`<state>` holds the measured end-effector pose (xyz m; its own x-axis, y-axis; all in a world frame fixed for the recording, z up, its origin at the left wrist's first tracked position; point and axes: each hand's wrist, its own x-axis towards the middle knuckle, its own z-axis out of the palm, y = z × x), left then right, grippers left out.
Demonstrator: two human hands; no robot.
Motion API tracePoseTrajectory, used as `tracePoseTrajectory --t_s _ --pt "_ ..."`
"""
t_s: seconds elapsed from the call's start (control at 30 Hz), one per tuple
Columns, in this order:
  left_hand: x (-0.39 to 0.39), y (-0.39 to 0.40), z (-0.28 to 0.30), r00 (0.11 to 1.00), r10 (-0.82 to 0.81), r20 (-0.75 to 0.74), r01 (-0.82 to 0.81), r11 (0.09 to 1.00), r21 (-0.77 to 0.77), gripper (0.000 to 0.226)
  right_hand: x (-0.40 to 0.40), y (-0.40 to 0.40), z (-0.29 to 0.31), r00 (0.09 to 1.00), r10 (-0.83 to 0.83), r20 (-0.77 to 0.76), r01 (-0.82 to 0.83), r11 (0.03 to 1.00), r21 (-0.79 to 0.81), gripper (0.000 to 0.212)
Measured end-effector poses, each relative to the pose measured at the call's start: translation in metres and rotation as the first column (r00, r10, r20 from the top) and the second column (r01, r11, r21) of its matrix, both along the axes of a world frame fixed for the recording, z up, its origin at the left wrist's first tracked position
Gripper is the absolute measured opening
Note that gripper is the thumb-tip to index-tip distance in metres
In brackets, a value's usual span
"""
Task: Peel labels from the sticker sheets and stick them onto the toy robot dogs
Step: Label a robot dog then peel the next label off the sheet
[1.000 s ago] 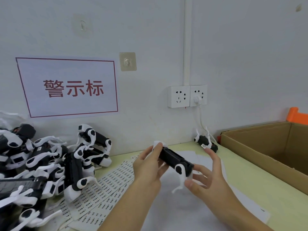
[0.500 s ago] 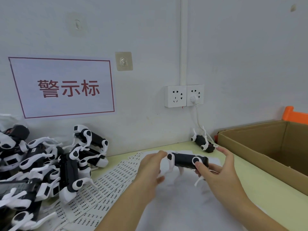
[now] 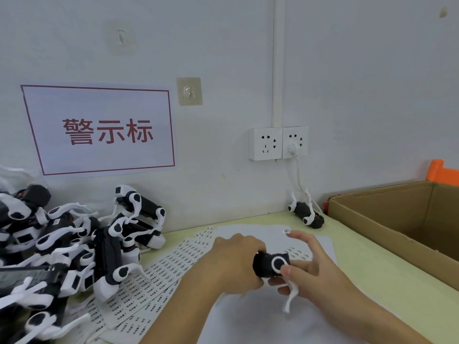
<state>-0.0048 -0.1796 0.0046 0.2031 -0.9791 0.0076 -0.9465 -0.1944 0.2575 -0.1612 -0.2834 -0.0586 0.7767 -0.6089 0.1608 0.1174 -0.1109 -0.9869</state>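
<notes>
**Label ready on a fingertip, dog gripped by the body**

Above the white sheet on the table [image 3: 372, 276], the left hand [image 3: 236, 261] wrapped the black body of 1 toy robot dog [image 3: 269, 265]. The right hand [image 3: 320, 271] steadied its end with thumb and lower fingers, its forefinger raised with a small label [image 3: 286, 231] stuck on the tip. The dog looked light and rigid, its thin white legs flimsy; the body seemed the safest hold. The label looked limp and prone to curling.

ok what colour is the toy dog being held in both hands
Black body with white joints and legs, on the toy dog in the head view.
</notes>
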Motion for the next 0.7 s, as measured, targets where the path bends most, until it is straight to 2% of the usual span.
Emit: tracePoseTrajectory --t_s 0.1,0.2,0.37,0.47,0.6,0.7 --pt "0.001 0.001 0.000 0.996 0.007 -0.088 -0.003 0.999 0.042 0.026 -0.001 -0.002 -0.001 0.999 0.047 0.015 -0.047 0.997 0.069 0.067" --pt "0.001 0.000 -0.004 0.985 0.009 -0.174 -0.003 0.999 0.036 0.026 -0.004 -0.002 0.002 1.000 0.023 -0.001 -0.023 0.995 0.096 0.057" --pt "0.003 -0.007 -0.017 0.930 0.110 -0.351 -0.114 0.993 0.009 0.029 -0.004 -0.004 0.006 0.969 -0.235 -0.082 0.225 0.967 -0.117 0.024" --pt "0.005 -0.007 -0.022 0.849 0.189 -0.493 -0.196 0.980 0.037 0.028 -0.001 -0.005 0.006 0.925 -0.376 -0.049 0.362 0.915 -0.179 0.009" --pt "0.007 -0.007 -0.026 0.732 0.210 -0.648 -0.205 0.975 0.086 0.015 -0.003 -0.004 0.009 0.883 -0.468 0.045 0.464 0.853 -0.239 0.009" --pt "0.005 -0.009 -0.029 0.599 0.155 -0.786 -0.205 0.978 0.037 0.028 -0.006 -0.003 0.013 0.857 -0.504 0.110 0.513 0.809 -0.288 0.014"
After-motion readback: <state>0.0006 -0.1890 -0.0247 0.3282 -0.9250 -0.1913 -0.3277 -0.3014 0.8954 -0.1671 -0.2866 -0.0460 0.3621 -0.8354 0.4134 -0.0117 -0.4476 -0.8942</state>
